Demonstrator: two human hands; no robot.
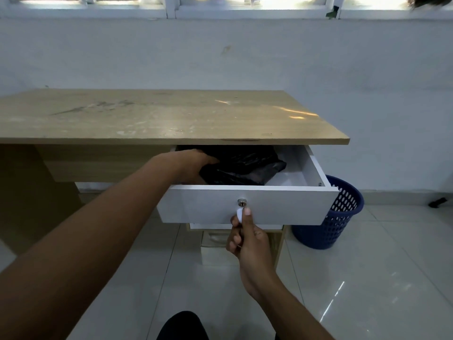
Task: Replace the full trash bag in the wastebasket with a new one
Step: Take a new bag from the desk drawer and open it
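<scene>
Left hand [193, 165] reaches into the open white drawer [208, 207], gripping a folded black plastic trash bag [245, 168]. Right hand [247, 239] pinches the drawer's small white knob [239, 214]. A blue perforated plastic wastebasket [343, 217] stands just right of the drawer.

Fingers of the left hand [193, 165] are hidden under the folded black bags [245, 168], whose rear is covered by the front edge of the desk top [147, 114]. The wastebasket [343, 217] is half masked by the right front corner of the drawer [282, 207]; the knob [238, 214] is partly covered by the right hand [247, 244].
</scene>
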